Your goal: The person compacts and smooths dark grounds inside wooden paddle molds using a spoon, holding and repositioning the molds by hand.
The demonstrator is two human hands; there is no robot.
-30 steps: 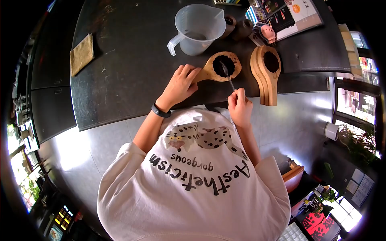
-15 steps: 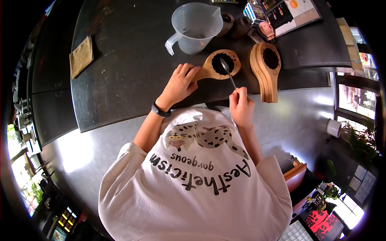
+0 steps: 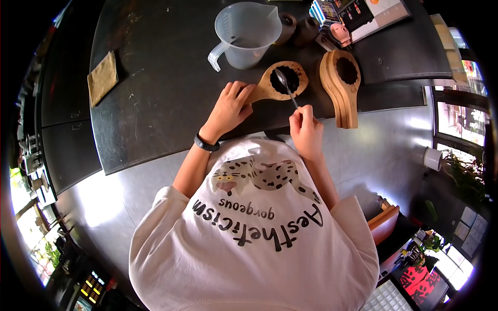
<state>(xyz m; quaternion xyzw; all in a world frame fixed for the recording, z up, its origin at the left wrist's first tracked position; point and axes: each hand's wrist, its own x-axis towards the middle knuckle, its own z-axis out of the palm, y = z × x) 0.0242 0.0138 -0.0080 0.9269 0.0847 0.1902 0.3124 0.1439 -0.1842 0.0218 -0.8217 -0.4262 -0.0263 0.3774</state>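
Note:
My left hand is closed around the handle of a wooden mould, which lies on the dark table with its scalloped hollow facing up. Dark material shows inside that hollow; whether it is loose or packed I cannot tell. Pinched in my right hand is a metal spoon, its bowl over the left part of the hollow. To the right of my right hand sits a stack of similar wooden moulds, the top one also dark in its hollow.
A clear plastic measuring jug stands just beyond the mould, with dark round containers beside it. Farther right are a pink figurine and a printed menu. A folded brown cloth lies near the table's left edge.
The spoon's bowl has shifted from the middle of the hollow toward its upper left rim, my right hand moving slightly with it. My left hand keeps its grip on the handle.

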